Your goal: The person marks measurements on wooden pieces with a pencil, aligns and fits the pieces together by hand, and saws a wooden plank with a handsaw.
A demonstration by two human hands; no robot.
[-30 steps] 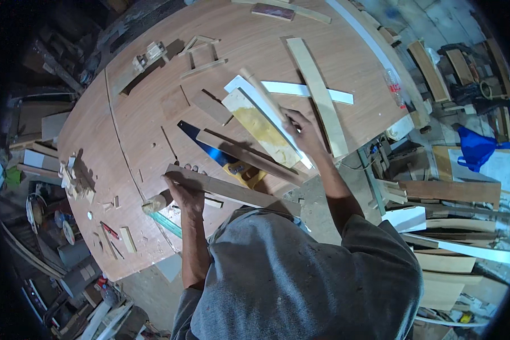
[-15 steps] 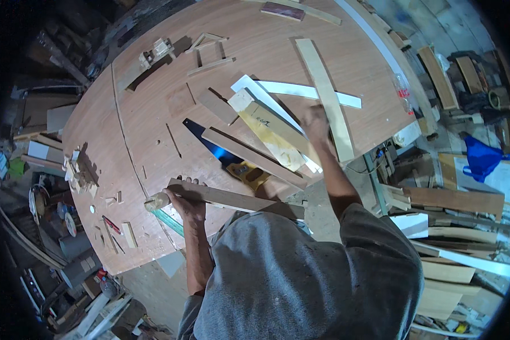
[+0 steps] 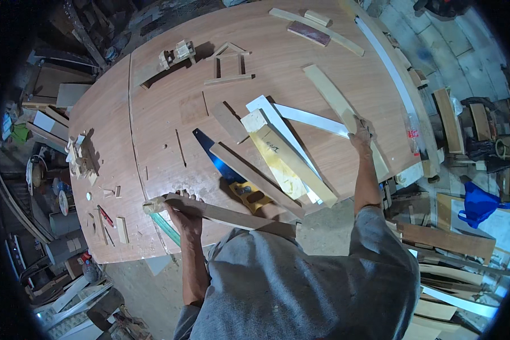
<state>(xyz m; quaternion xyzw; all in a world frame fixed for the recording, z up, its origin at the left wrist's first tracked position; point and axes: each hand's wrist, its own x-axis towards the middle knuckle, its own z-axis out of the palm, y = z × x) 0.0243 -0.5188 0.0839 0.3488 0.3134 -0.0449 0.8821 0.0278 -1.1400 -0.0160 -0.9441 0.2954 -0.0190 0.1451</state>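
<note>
My left hand [image 3: 186, 216] is closed round a brown wooden board [image 3: 241, 219], which runs from near the table's front edge back to my body. Just beyond that board's far end lie a pale rounded wooden piece [image 3: 152, 205] and a green strip [image 3: 167, 228]. On the right, my right hand [image 3: 361, 137] grips a long pale board [image 3: 330, 95] around its middle. A white strip [image 3: 311, 119] reaches toward these fingers; whether they touch it cannot be made out. Between my hands lies a handsaw [image 3: 249, 194] with a dark blue blade and yellow handle, beside a narrow brown board [image 3: 255, 178].
A thick pale-yellow timber [image 3: 283, 156] rests on a white board. Farther back are a small wooden frame [image 3: 229, 67] and a wooden jig-like piece [image 3: 175, 54]. Red-handled pliers [image 3: 105, 216] lie at the left. A plastic bottle [image 3: 413, 136] is near the right edge.
My right hand has moved right and closed on the long pale board, which has turned slightly. My left hand stays on its board. The whole view has shifted a little.
</note>
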